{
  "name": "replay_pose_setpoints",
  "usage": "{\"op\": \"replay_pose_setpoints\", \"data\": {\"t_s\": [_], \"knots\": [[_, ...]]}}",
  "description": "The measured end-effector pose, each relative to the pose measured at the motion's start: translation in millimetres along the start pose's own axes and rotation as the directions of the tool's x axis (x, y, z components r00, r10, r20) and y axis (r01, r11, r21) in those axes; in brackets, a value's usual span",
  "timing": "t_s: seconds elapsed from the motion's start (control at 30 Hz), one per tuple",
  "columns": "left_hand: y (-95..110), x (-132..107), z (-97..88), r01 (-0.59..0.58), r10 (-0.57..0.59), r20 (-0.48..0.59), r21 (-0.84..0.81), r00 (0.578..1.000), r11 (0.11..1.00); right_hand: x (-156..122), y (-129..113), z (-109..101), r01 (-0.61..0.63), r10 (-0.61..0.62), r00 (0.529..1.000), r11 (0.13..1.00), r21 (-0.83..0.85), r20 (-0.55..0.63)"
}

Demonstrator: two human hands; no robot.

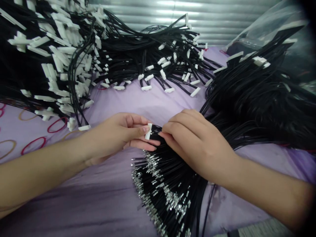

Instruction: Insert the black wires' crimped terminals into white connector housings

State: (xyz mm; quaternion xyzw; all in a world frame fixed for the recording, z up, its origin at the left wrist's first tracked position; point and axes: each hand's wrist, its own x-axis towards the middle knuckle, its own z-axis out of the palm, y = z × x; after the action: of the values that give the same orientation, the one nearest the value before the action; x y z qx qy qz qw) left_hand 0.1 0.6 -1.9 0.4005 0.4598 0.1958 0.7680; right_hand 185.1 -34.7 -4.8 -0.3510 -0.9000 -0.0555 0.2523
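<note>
Although red and yellow rubber bands lie farthest left of the white connector, they rest on the same purple cloth that spreads beneath it. Nearer, to the left of the connector and beyond it, rises a heap of finished cables, black with many white ends. Just left of the connector, the left hand grips it, thumb on its face and fingers behind, with other fingers partly extended below. Beyond the connector, a second pile of cables lies across the cloth before a ribbed metallic surface. Nearer the person than the connector, loose black wires fan out with shiny metal tips. Just right of the connector, the right hand has thumb and fingertips closed on thin black strands that reach it; how many it pinches cannot be told. Farther right of the connector lies a thick dark bundle, with clear plastic beyond it.
</note>
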Motion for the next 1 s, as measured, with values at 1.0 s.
{"op": "replay_pose_setpoints", "data": {"t_s": [1.0], "knots": [[4,-1,-0.1,0.053,-0.053,-0.01,-0.001,0.999,0.999,0,2,-8,-0.357,0.3,0.901,0.923,0.144,0.312]]}}
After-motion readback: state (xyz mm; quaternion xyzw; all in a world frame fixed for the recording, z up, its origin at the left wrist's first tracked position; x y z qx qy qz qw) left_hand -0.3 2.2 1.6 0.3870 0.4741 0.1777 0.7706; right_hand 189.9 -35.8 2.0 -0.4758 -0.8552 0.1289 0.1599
